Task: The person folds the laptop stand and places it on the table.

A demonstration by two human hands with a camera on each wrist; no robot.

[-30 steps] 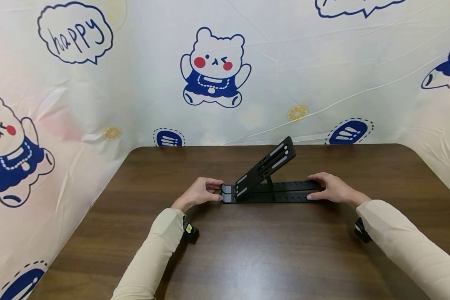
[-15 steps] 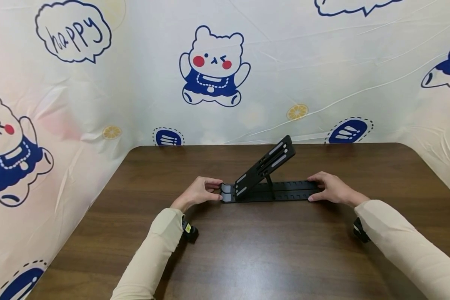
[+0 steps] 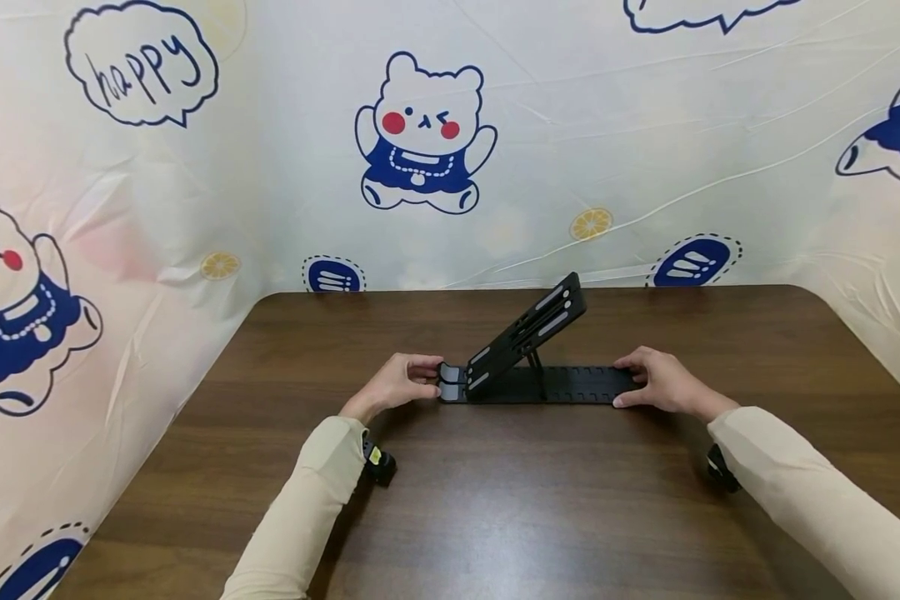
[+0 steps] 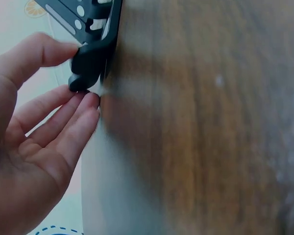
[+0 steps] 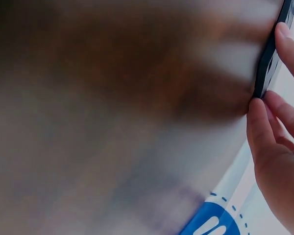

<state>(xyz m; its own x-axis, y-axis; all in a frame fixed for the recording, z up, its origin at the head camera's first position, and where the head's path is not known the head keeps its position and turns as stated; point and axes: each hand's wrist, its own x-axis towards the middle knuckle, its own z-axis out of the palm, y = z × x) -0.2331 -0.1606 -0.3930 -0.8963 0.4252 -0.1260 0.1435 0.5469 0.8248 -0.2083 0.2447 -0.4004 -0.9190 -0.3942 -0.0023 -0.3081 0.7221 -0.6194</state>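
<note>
A black folding laptop stand lies lengthwise on the table. Its slotted upper arm slants up to the right on a small prop, and grey pads line the hooked left end. My left hand holds that hooked end between thumb and fingers; the left wrist view shows the thumb on one hook and fingertips at the other. At the opposite end, my right hand grips the base across its width, thumb on the near edge, fingers on the far one. The right wrist view catches only this end's edge.
The brown wooden table reaches around the stand on every side. Behind it hangs a pale printed cloth with bear drawings. Black wrist cameras sit on both forearms.
The base's two rails have drawn together at the right end, and the line between them has faded. Both hands keep their hold; the whole view has shifted slightly.
</note>
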